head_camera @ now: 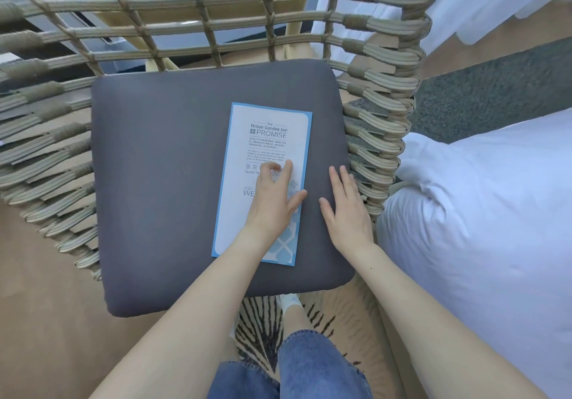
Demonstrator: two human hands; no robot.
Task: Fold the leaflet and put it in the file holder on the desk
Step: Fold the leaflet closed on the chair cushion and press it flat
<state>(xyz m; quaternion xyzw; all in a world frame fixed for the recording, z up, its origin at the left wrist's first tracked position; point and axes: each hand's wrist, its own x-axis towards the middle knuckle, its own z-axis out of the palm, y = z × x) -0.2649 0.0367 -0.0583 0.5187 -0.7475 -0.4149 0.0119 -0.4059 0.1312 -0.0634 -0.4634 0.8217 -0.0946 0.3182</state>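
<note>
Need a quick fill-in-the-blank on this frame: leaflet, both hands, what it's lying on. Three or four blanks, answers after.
1. The leaflet lies on the chair's grey ____.
2. The ____ hand rests on the leaflet.
3. The right hand lies flat on the cushion, to the ____ of the leaflet.
4. The leaflet's border is ____.

Answers: cushion; left; right; blue
</note>
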